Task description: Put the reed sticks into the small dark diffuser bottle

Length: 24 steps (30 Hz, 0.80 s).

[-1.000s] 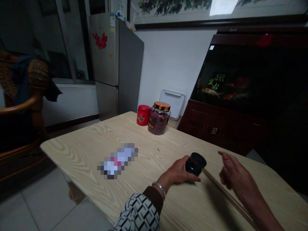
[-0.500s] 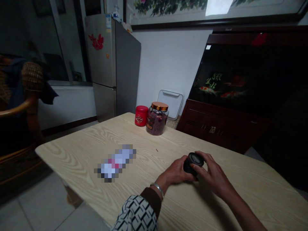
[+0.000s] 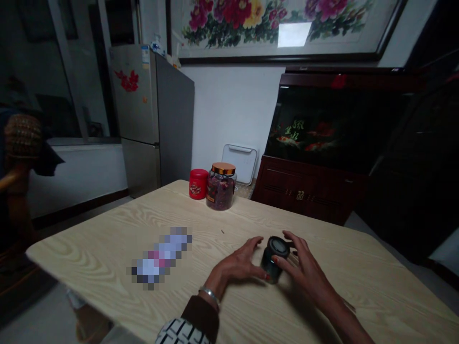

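Observation:
A small dark jar with a round black lid is on the wooden table, slightly tilted in the view. My left hand curves round its left side, fingers spread and lifted off the glass, the thumb tip close to the jar's lower part. On the other side, my right hand has its thumb against the front of the jar just below the lid. Its other fingers reach behind the lid, partly hidden, with the index finger raised.
A red canister and a large copper-lidded jar of dried flowers stand at the table's far edge. A blurred flat object lies at the left. Beyond are a fridge and an aquarium cabinet.
My left hand has loosened from the jar and its fingers have spread. My right index finger has lifted. The whole view has tilted up, showing more of the wall picture.

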Each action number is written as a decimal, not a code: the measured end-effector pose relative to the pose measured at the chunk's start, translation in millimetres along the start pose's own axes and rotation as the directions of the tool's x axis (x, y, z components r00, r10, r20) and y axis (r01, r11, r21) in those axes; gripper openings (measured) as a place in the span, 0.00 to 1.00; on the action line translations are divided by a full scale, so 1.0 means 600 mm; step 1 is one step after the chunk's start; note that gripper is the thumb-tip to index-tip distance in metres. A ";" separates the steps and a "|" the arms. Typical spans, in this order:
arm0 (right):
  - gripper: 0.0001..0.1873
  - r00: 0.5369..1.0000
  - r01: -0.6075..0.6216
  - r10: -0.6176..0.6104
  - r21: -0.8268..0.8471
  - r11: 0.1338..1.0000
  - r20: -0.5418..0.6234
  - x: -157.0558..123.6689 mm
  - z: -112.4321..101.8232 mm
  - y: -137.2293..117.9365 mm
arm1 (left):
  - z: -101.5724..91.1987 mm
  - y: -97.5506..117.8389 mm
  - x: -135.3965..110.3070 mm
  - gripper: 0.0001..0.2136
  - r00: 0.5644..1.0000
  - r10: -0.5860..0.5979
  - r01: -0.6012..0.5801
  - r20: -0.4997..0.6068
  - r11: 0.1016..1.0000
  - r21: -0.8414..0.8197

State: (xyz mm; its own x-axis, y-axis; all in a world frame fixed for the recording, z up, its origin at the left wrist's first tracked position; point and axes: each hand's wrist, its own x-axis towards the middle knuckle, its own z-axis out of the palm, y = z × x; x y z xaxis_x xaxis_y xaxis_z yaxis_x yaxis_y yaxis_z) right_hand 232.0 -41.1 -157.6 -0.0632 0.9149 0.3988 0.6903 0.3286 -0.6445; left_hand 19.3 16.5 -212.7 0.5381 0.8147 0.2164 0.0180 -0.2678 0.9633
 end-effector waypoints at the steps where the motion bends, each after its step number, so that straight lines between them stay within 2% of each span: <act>1: 0.27 0.999 -0.038 0.038 0.013 0.999 -0.015 -0.007 -0.004 0.006 | -0.010 0.001 -0.011 0.42 0.999 -0.022 0.023 -0.026 0.998 0.053; 3: 0.23 0.992 -0.124 0.125 0.041 0.991 -0.012 -0.017 -0.015 0.021 | -0.026 0.005 -0.030 0.21 0.992 -0.030 0.045 -0.123 0.991 0.125; 4: 0.24 0.988 -0.156 0.156 0.063 0.986 0.004 -0.020 -0.022 0.026 | -0.031 0.010 -0.036 0.16 0.983 -0.028 0.057 -0.183 0.986 0.155; 6: 0.29 0.980 -0.197 0.192 0.138 0.971 0.049 -0.019 -0.039 0.029 | -0.036 0.028 -0.040 0.22 0.964 -0.004 0.061 -0.267 0.977 0.206; 8: 0.32 0.966 -0.256 0.234 0.291 0.922 0.110 -0.009 -0.062 0.016 | -0.035 0.062 -0.033 0.27 0.959 -0.012 0.066 -0.284 0.981 0.182; 10: 0.34 0.938 -0.339 0.246 0.497 0.799 0.245 0.011 -0.094 -0.011 | -0.032 0.110 -0.017 0.30 0.968 -0.105 0.112 -0.228 0.994 0.018; 11: 0.35 0.921 -0.373 0.206 0.596 0.712 0.330 0.023 -0.112 -0.028 | -0.031 0.137 -0.008 0.31 0.984 -0.107 0.095 -0.143 0.991 -0.092; 13: 0.38 0.892 -0.384 0.024 0.728 0.568 0.452 0.050 -0.149 -0.063 | -0.033 0.194 0.010 0.32 0.998 -0.029 0.045 0.054 0.946 -0.321; 15: 0.39 0.861 -0.375 -0.139 0.796 0.474 0.489 0.075 -0.183 -0.095 | -0.038 0.246 0.026 0.33 0.971 0.071 0.046 0.226 0.880 -0.472; 17: 0.40 0.835 -0.364 -0.248 0.830 0.422 0.492 0.094 -0.210 -0.120 | -0.043 0.289 0.037 0.34 0.926 0.156 0.067 0.344 0.828 -0.556; 20: 0.40 0.794 -0.348 -0.360 0.852 0.392 0.490 0.109 -0.234 -0.142 | -0.049 0.330 0.045 0.35 0.876 0.232 0.101 0.423 0.770 -0.630; 22: 0.40 0.774 -0.343 -0.406 0.861 0.376 0.485 0.111 -0.238 -0.146 | -0.050 0.340 0.047 0.36 0.865 0.243 0.127 0.439 0.740 -0.660; 24: 0.40 0.765 -0.352 -0.424 0.867 0.354 0.484 0.108 -0.232 -0.142 | -0.048 0.335 0.046 0.36 0.866 0.233 0.155 0.443 0.718 -0.679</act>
State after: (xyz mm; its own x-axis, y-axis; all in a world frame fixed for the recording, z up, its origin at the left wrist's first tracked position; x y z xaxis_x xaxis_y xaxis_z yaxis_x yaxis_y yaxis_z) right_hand 269.5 -42.3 13.8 -0.6899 0.6745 0.2628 -0.3579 -0.0023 -0.9337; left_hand 13.4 0.0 -8.3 0.8433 0.4153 0.3411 -0.4761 0.2831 0.8326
